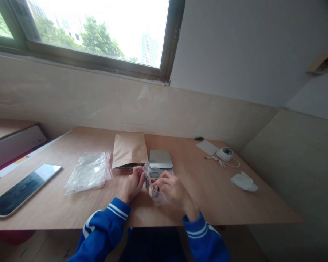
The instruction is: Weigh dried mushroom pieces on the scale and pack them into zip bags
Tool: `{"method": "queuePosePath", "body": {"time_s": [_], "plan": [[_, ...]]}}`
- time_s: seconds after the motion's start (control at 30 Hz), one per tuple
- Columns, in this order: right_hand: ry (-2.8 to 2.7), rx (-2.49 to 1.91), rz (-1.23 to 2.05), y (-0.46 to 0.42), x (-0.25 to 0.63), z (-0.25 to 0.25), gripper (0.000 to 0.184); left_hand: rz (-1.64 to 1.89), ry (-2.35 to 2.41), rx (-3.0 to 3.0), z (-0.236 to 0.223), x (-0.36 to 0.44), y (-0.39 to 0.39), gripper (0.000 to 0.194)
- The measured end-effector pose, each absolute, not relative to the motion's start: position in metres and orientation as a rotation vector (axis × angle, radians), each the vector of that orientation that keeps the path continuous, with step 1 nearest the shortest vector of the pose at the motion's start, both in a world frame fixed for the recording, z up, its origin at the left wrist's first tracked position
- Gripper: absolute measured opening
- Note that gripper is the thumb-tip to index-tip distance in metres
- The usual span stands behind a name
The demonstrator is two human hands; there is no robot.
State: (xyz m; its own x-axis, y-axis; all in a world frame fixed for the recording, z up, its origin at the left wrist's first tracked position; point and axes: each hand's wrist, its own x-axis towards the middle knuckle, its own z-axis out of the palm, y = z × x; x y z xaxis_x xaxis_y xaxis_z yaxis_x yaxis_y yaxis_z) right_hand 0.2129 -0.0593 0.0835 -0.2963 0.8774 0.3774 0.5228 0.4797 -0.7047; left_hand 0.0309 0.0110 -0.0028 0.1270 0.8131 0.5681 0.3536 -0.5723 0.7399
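Plastic bag (154, 193), lower centre: I am seeing left hand (136, 181) pinching it, right hand (175, 189) touching. Right hand's grip: unclear.

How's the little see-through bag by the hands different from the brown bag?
The little clear bag is see-through, showing brownish pieces inside; the brown bag hides whatever it might hold.
The clear bag is between the left hand and right hand; the brown bag lies on the table, untouched.
The clear bag looks smaller than the brown bag.
Both are bags.
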Motion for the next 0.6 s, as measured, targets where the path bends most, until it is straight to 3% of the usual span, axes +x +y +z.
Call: {"method": "queuePosePath", "body": {"time_s": [0.17, 0.37, 0.47, 0.6], "plan": [[-1.986, -1.18, 0.449, -0.061, 0.214, 0.08, 0.032, 1.518, 1.123, 1.949, -0.003, 0.031, 0.013, 0.017], [-1.716, -1.217, 0.644, -0.069, 0.227, 0.059, 0.02, 1.585, 1.106, 1.826, -0.001, 0.032, 0.013, 0.016], [-1.441, -1.198, 0.766, -0.071, 0.225, 0.041, 0.049, 1.57, 1.108, 1.789, -0.002, 0.033, 0.012, 0.016], [-1.157, -1.22, 0.829, -0.066, 0.224, 0.028, 0.03, 1.48, 1.11, 1.805, 0.0, 0.032, 0.008, 0.018]]}}
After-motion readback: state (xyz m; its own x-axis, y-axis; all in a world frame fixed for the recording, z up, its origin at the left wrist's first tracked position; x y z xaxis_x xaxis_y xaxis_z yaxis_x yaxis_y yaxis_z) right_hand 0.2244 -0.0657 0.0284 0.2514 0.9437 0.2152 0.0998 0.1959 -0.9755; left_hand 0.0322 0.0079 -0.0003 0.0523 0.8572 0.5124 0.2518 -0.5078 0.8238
